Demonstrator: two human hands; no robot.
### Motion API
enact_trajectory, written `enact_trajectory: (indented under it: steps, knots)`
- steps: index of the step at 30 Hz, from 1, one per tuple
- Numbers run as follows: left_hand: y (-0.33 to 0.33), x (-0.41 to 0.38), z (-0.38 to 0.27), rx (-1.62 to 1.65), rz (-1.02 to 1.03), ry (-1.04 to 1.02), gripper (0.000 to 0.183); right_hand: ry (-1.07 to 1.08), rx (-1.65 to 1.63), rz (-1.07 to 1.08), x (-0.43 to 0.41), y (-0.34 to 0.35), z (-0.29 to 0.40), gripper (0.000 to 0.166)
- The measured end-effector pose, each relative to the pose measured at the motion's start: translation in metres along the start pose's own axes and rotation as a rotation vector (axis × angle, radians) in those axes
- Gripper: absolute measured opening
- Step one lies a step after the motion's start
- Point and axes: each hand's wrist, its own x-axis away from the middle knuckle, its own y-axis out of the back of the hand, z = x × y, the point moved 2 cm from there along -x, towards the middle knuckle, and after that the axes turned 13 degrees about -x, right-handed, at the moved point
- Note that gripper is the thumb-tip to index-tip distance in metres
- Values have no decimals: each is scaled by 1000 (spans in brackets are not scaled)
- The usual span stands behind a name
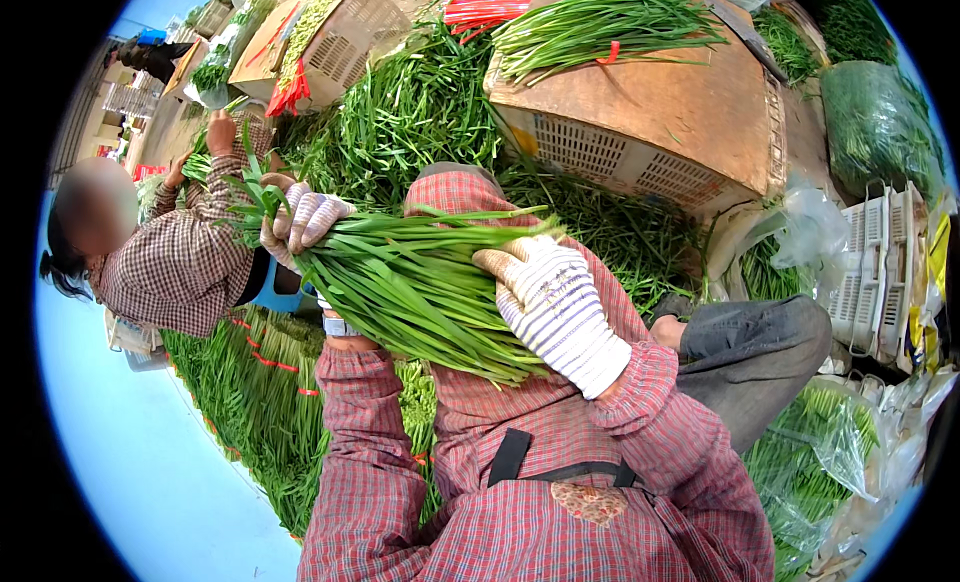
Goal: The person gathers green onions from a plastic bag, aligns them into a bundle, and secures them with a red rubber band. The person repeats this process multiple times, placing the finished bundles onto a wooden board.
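Observation:
My left hand (304, 220), in a soiled striped knit glove, is closed around the leafy end of a loose bunch of garlic chives (405, 286). The bunch lies across my lap, its pale stem ends fanned to the right. At those ends is my right hand (559, 308), in a similar glove, its thumb over the stems and its other fingertips partly hidden. Before me, a wooden board (637, 124) on a plastic crate (600, 151) carries another bunch of chives (600, 27) and a red tie strip (611, 53).
Loose chives (420, 94) are heaped beyond my knees. Red tie strips (487, 6) lie by the board. A co-worker (180, 259) sits at left, handling greens. Tied bundles (262, 379) line my left side. White crates (874, 259) and plastic-wrapped greens (817, 439) stand at right.

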Motion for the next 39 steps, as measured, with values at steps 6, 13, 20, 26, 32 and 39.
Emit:
enact_trajectory:
  steps: [6,13,20,26,32,39]
  knots:
    - [0,-2,-1,-11,64,35,42,20,-100,-112,10,-3,-6,24]
    - [3,-2,-4,-33,127,43,45,-118,-304,93,32,0,0,33]
    - [-16,-1,-3,-19,173,122,43,-232,-283,110,12,-8,6,31]
    - [-28,11,-11,-233,-29,54,43,-116,52,67,-16,-14,21,32]
    - [-38,16,-13,-294,-106,99,33,4,47,94,-33,-15,31,27]
    - [-50,26,-16,-259,-554,185,23,191,-564,-239,-20,7,1,18]
